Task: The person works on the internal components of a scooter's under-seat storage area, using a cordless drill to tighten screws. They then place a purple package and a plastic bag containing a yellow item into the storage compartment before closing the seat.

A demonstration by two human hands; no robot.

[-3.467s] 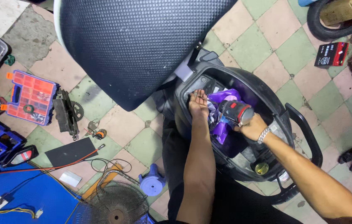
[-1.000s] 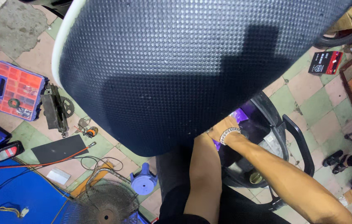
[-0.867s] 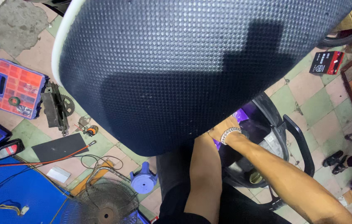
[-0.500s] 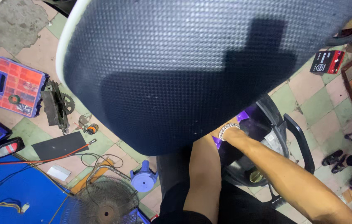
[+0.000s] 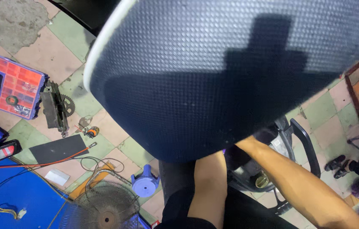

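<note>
Both our forearms reach under the raised scooter seat (image 5: 238, 76).

On the tiled floor at left lie an orange parts organiser (image 5: 13, 87) and a small purple stool (image 5: 145, 183). The dark textured seat hides both our hands, so we cannot tell their grip; the storage compartment (image 5: 268, 169) lies beneath it.

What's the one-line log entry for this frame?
view: head | seat: raised, hiding both hands | forearms: reach under it | left grip: hidden | right grip: hidden | floor: parts box, stool, fan guard
</note>
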